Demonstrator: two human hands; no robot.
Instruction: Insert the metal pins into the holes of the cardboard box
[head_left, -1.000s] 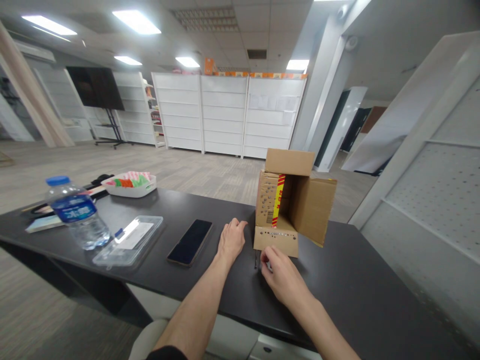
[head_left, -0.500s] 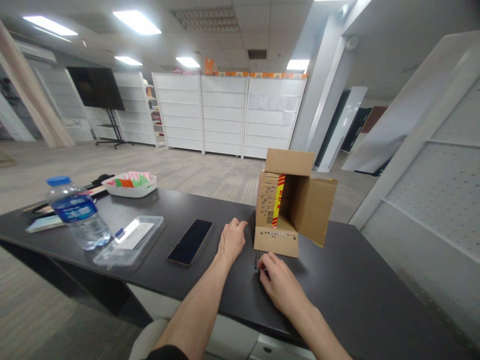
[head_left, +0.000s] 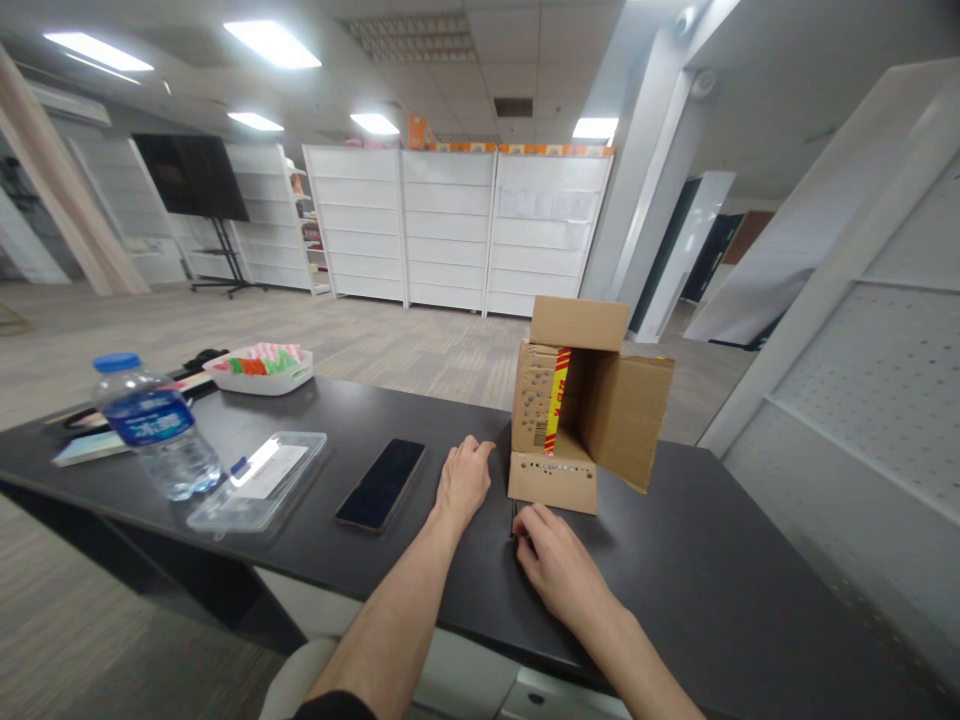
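Thin dark piece (head_left: 514,523) on the black table (head_left: 697,560), just beside the curled fingertips of the right hand (head_left: 555,555).
The right hand's finger gap is narrow; whether the piece is pinched or merely touched cannot be told. The left hand (head_left: 465,480) lies palm down, fingers bent, its contents hidden, probably resting for support. Just ahead, the cardboard box (head_left: 526,420) stands with its mouth toward the person, presumably for easy reach; its lower flap (head_left: 551,492), dotted with small marks, slopes down close before the right hand and limits room forward, while the side flap (head_left: 630,420) juts out rightward. Left of the hands lie a phone (head_left: 381,485), a clear plastic case (head_left: 262,485) and a water bottle (head_left: 154,418), all outside the working area.
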